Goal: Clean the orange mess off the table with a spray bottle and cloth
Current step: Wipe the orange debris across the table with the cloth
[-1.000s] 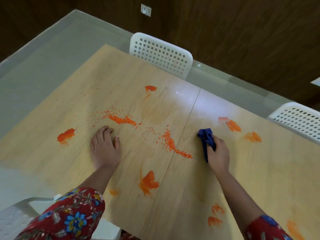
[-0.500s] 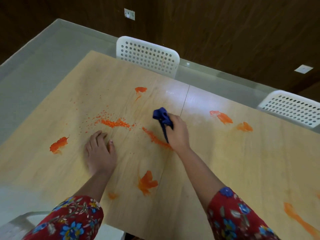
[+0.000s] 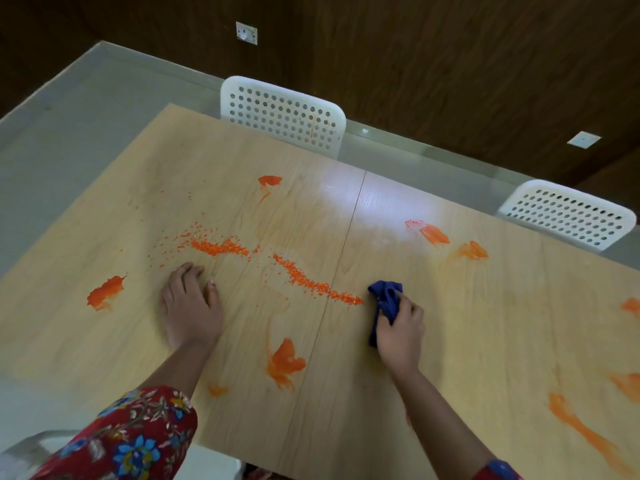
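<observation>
The right hand (image 3: 398, 330) has its fingers (image 3: 408, 306) curled tight around a bunched blue cloth (image 3: 386, 306), pressed to the worktop (image 3: 485, 323) at the near end of an orange crumb trail (image 3: 311, 282). The left hand (image 3: 188, 306) lies flat, fingers together, just below another orange crumb patch (image 3: 218, 247). Orange smears (image 3: 284, 362) dot the wood around them.

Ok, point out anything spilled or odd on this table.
Orange crumbs lie strewn across the middle of the table, with smears around them. The right hand holds the blue cloth. No spray bottle is in view.
</observation>
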